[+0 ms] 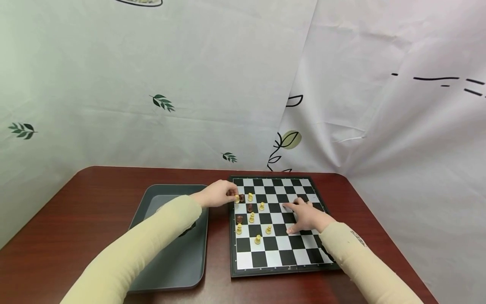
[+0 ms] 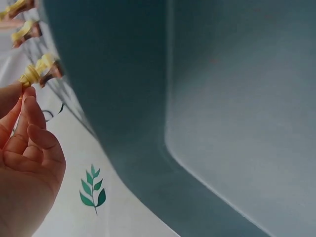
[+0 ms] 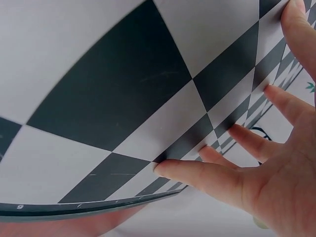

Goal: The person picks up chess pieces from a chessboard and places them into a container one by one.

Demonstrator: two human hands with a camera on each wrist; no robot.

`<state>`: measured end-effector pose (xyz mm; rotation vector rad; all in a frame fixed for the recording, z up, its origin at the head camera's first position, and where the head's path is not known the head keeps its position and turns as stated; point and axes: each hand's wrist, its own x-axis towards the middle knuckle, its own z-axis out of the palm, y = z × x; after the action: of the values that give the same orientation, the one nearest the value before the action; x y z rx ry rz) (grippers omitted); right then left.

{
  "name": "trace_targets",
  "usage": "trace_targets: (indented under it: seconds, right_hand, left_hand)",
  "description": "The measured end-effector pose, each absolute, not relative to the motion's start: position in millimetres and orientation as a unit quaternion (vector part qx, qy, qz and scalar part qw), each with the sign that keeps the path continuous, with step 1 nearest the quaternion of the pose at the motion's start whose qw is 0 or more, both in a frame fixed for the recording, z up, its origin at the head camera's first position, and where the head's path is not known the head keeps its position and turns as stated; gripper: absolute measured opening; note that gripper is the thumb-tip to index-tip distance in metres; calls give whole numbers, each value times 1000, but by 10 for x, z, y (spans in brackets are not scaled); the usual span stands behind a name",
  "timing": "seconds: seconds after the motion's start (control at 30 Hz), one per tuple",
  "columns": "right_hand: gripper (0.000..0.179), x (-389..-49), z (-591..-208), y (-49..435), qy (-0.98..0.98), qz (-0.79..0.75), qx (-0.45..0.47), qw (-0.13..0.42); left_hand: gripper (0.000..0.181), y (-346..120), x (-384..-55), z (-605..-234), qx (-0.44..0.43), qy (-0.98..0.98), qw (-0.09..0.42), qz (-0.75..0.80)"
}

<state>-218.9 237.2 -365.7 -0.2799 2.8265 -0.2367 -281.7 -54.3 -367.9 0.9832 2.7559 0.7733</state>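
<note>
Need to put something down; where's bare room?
Bare: table left of the tray, and visible floor within it. Crowded: left half of the chessboard, with chess pieces and, at its edge, the left hand; the right hand spreads over the right half.

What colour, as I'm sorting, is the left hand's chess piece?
The chess piece is yellow, clearest in the left wrist view.

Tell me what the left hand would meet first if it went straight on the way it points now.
Most likely the dark chess piece, just beyond the yellow piece that the left hand pinches; whether the two pieces already touch is hard to tell.
</note>
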Motion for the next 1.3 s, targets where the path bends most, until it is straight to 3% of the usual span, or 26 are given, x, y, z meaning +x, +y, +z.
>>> trace_targets:
  seconds: [1.3]
  right_hand:
    - [84, -2203, -3652, 2360, 980, -76, -95, 155]
  left_hand:
    - [7, -1084, -2723, -3380, 259, 902, 20, 346]
